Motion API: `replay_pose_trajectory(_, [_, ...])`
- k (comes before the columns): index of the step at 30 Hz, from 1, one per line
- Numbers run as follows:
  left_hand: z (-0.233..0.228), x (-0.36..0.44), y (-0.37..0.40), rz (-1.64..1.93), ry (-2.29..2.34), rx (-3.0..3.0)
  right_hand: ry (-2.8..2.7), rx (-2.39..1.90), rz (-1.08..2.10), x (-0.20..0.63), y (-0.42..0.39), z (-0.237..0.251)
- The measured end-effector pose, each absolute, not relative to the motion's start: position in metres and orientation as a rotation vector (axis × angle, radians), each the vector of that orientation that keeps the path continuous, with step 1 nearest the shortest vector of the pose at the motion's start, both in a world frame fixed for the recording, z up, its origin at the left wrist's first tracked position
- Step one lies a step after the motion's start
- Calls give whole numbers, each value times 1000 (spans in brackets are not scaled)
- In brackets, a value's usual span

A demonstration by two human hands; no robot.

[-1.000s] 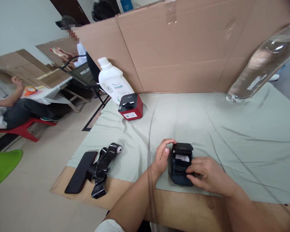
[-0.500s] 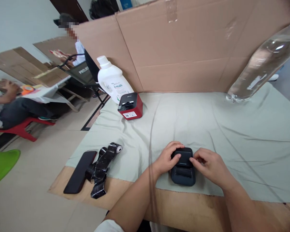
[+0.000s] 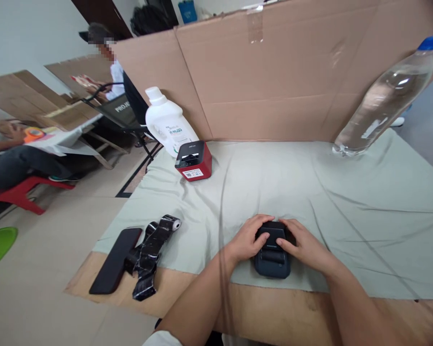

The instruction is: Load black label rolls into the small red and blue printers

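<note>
Pressing down from both sides, the person's left hand and right hand now rest on top of the small dark portable printer, thumbs on its lid. A second ago that lid stood open with a white paper roll showing inside; half a second ago it had swung down with the fingers just arriving on it; now it lies flat and both hands bear on it, so the cover appears to be shut over the roll, though whether it has latched cannot be told. Neither hand is clenched: the fingers curve loosely over the printer's upper end and sides, holding it against the grey-green cloth near the table's front edge.

Readable writing is sparse. A line of pale lettering crosses the printer's lid but is too small to make out. The red-and-black label printer farther back carries a white sticker with a square code, its text illegible. The white jug behind it has a green-printed label, also unreadable. A black chair back beyond the table shows white letters, seemingly "PROJE…", partly cut off. Left of the hands lie a black phone and a taped black roll; a clear water bottle with a blue cap leans at the cardboard wall.
</note>
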State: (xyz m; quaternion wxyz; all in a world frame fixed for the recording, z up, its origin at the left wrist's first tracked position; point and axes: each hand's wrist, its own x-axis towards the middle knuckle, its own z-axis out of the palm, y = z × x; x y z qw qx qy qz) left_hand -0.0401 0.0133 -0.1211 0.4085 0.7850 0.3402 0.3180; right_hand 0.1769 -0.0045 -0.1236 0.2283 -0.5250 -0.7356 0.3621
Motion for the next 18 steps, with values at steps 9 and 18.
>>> replay_pose_trajectory(9, [-127,-43,14,864,743,1450,-1633,-1204,1327,168,-9,-124])
replay_pose_trajectory(18, [-141,-32,14,966,840,1101,-1295,-1234,1377,162,-2,-133])
